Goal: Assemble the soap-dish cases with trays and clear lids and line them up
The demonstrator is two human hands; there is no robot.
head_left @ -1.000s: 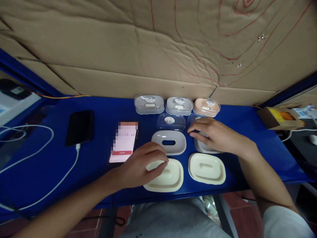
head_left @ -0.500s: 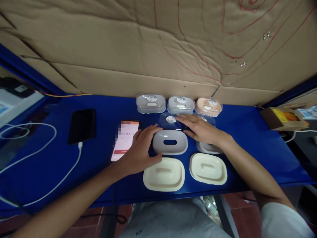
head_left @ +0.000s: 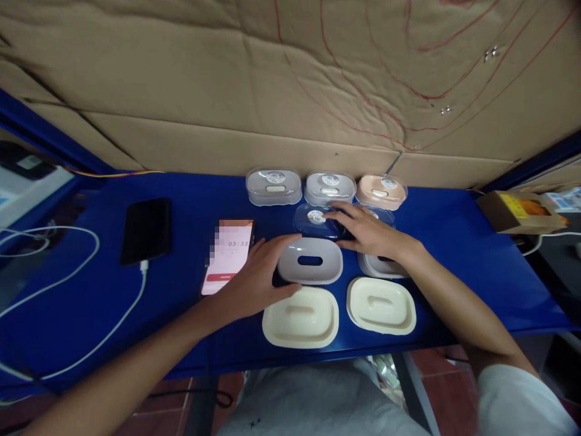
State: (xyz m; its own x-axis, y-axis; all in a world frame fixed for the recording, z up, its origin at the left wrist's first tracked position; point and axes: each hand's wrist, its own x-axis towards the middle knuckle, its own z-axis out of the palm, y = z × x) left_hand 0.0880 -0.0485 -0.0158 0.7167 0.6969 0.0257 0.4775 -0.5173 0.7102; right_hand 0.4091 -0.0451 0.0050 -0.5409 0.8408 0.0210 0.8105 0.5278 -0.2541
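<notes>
Brown cardboard [head_left: 181, 79] fills my far view, meeting the back of the blue table [head_left: 454, 242]; I have bare table between the right hand [head_left: 372, 230] and the carton [head_left: 508, 221], and a narrower strip between the black phone [head_left: 146, 231] and the lit phone [head_left: 229, 257]; the front edge runs close below both cream trays [head_left: 381, 306]. My left hand [head_left: 258, 275] is spread wide at the left end of the grey tray [head_left: 333, 261], thumb over the rear rim of the nearer cream tray, holding nothing. My right hand has fingers parted and bent over the right end of the clear lid [head_left: 313, 229]; I cannot tell whether they grip it; a second ago they were over the other lid [head_left: 385, 217], farther right. The clear lid lies behind the grey tray, slightly right of where it was; the second grey tray [head_left: 370, 266] sits partly under my right wrist; two grey boxes [head_left: 273, 188] and a peach box [head_left: 381, 192] line the back.
</notes>
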